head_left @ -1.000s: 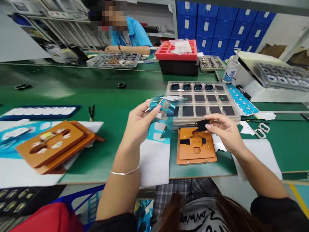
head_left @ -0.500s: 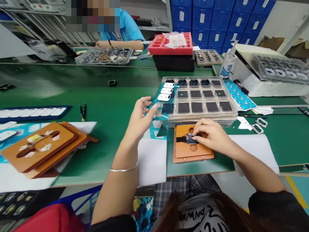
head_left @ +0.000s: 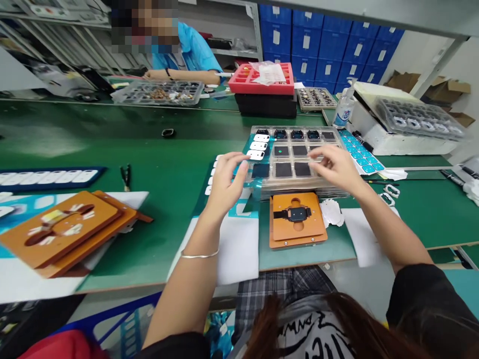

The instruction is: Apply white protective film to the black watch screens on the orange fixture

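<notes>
My left hand (head_left: 229, 180) hovers at the left end of the clear compartment tray (head_left: 279, 187), thumb and fingers apart. Its fingertips are close to a blue film sheet (head_left: 249, 144) bearing white rounded stickers; I cannot tell whether they touch it. My right hand (head_left: 333, 167) is raised over the tray's right part, fingers bent and apart, with nothing visible in them. Below the tray lies an orange fixture board (head_left: 279, 232). A dark square watch-like piece (head_left: 297, 214) with black strap parts rests in its recess, and neither hand touches it.
Crumpled white paper (head_left: 332, 213) sits right of the board. White foam sheets (head_left: 237, 249) lie at the front edge. Stacked orange boards (head_left: 63, 224) are at left. A pump bottle (head_left: 344, 107) and red bin (head_left: 262, 86) stand behind. Across the bench sits a person in blue (head_left: 198, 47).
My right hand has left the dark piece on the orange board and risen over the tray. The piece is now uncovered. My left hand has shifted slightly right.
</notes>
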{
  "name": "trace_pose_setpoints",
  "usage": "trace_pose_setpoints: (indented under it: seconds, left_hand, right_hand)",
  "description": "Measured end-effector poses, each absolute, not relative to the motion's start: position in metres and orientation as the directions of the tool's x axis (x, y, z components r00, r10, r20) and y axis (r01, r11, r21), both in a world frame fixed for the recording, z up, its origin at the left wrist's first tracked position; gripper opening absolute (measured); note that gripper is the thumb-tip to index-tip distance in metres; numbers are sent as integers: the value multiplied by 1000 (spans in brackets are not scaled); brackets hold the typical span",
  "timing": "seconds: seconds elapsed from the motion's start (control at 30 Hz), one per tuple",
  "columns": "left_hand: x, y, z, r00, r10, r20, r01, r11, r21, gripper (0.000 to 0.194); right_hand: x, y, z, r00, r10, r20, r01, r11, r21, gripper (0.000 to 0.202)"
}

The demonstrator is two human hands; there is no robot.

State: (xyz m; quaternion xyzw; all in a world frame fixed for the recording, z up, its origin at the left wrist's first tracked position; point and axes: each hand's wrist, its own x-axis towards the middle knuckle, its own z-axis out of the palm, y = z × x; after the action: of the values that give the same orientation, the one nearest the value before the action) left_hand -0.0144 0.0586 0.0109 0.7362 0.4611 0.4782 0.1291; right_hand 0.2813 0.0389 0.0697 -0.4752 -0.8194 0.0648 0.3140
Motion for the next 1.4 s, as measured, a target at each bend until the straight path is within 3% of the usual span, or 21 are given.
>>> trace_pose_setpoints:
  seconds: [0.07,0.23,0.47,0.63,0.8,0.87,0.93,1.0,1.07,1.3,1.4]
  left_hand:
    - [-16,63,7,231,776,588,554,-601,576,54]
    - [-19,69,-1,336,767,546,567,-628,533,65]
    - [-17,64,-2,365,754,546,549,-648,528,68]
    - [-22,66,-2,353,717,601,521,-684,511,70]
    - [-24,60,6,292,678,675,482,-713,509,66]
    - [-23,54,11,256,662,704,484,-718,499,65]
    - [-21,50,16,225,645,730,506,-718,478,67]
    - [-19,46,19,200,643,740,532,-705,469,70]
    - [-18,45,21,183,651,737,549,-689,473,72]
    - [-17,45,22,224,629,745,582,-699,415,68]
    - [-17,43,24,190,636,748,591,-682,430,69]
  right_hand:
    - [294,77,82,-349,870,349,883,429,-188,26]
    - [317,145,95,-396,890,225,899,426,-106,19]
    - [325,166,98,-483,851,204,812,523,-258,28]
    - [324,161,104,-400,871,284,754,489,-438,40]
    - [311,95,105,-324,859,397,618,510,-598,41]
    - [304,58,103,-412,840,354,460,527,-715,30]
    - [296,29,97,-614,749,249,370,551,-748,18]
    - [290,11,87,-726,672,146,364,555,-748,14]
    - [285,2,74,-728,676,111,408,558,-723,18]
    - [283,-15,52,-624,752,212,597,634,-492,26]
    - [288,-19,59,-636,735,236,582,658,-478,23]
